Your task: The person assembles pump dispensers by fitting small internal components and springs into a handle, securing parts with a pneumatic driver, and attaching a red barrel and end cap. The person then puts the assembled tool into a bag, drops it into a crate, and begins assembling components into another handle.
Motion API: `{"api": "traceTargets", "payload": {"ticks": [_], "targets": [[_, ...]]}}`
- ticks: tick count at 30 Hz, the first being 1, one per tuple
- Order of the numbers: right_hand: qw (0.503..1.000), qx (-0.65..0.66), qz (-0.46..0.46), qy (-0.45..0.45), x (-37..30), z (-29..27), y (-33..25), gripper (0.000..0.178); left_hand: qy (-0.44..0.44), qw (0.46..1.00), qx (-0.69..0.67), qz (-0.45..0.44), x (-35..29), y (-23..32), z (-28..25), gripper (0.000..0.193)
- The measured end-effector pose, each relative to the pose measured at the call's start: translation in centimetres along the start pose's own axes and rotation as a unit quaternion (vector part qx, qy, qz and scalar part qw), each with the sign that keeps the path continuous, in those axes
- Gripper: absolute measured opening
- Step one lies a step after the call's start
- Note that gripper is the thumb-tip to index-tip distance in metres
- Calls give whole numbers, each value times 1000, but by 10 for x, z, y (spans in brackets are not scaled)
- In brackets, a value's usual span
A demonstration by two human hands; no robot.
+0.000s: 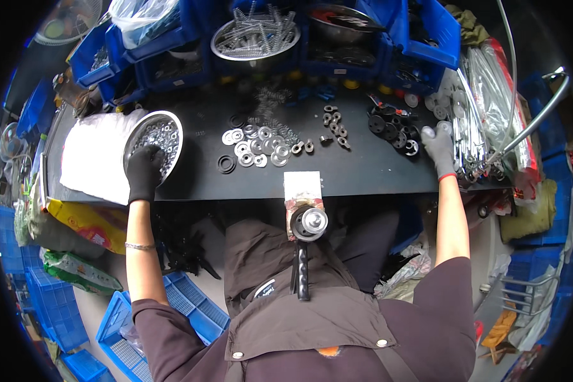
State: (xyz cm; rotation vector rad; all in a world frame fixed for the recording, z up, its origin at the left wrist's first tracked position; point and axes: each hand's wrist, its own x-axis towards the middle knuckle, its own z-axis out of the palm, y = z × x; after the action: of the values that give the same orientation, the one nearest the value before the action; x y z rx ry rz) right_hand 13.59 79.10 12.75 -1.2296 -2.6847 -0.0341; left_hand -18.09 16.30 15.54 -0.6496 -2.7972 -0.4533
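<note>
My left hand (145, 169), in a dark glove, reaches into a metal bowl (179, 141) of small nuts (167, 132); its fingertips are hidden among them. On the right, my right hand (438, 151) in a grey glove is bent at the fingers over small clear round pieces beside a bundle of metal rods (474, 137). What those fingers hold is too small to make out. Between my arms, a fixture with a black handle (301, 270) stands at the table edge, a shiny round metal part (314, 220) on its top. Neither hand touches it.
Silver discs (261, 146), black rings (226, 163), loose springs (274, 105), small metal collars (335, 121) and black round parts (395, 129) lie on the dark table (235, 184). Behind them stand blue bins (430, 38) and a bowl of springs (256, 57). A curved metal tube (544, 111) arches at right.
</note>
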Motion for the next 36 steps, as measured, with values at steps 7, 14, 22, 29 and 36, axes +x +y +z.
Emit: {"api": "traceTargets", "payload": {"ticks": [7,14,22,29,36], "targets": [[834,530,-152,21,-125,-106,-146,34,36,999,5,-28,-3,0,3,22],[757,429,-449,-201,-184,-148,-199,48,-74,994,78,-26,7,13,-9,23],[782,393,-470,-110,-196,-137,-206,49,90,991,96,-39,-9,10,-7,25],[796,396,-447,-100,-200,-132,-203,49,-18,923,-287,257,-79,193,-62,26],[801,415,-421,-92,-203,-130,-203,54,-47,878,-220,423,-99,238,-67,31]]}}
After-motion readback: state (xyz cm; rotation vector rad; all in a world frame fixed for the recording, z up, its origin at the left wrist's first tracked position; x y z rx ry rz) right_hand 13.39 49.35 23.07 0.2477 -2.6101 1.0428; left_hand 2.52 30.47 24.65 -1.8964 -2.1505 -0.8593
